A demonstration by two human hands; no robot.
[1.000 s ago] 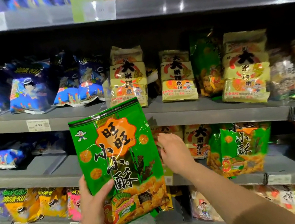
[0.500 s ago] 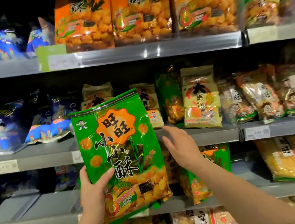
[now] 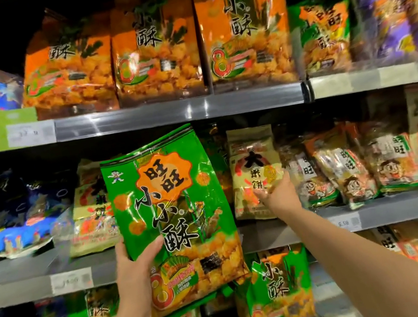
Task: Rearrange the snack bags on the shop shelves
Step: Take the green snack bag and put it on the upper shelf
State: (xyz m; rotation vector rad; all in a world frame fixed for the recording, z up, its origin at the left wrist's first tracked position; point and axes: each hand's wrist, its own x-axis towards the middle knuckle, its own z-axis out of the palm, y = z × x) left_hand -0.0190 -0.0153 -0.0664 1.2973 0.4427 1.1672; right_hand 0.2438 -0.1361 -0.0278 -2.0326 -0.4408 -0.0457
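The left grip [image 3: 135,272] is clasping the green snack bag [image 3: 173,215] by its lower left edge, thumb lying across the front, holding it upright and slightly tilted before the middle shelf [image 3: 379,212]. The right grip [image 3: 278,196], fingers spread and grasping nothing, is reaching the beige bag [image 3: 254,167] standing on that shelf; a second ago it was working lower, at the shelf beneath, where matching green bags [image 3: 277,286] are standing. The held bag is riding higher too. Likely room is being made on the middle shelf, with placing yet to come
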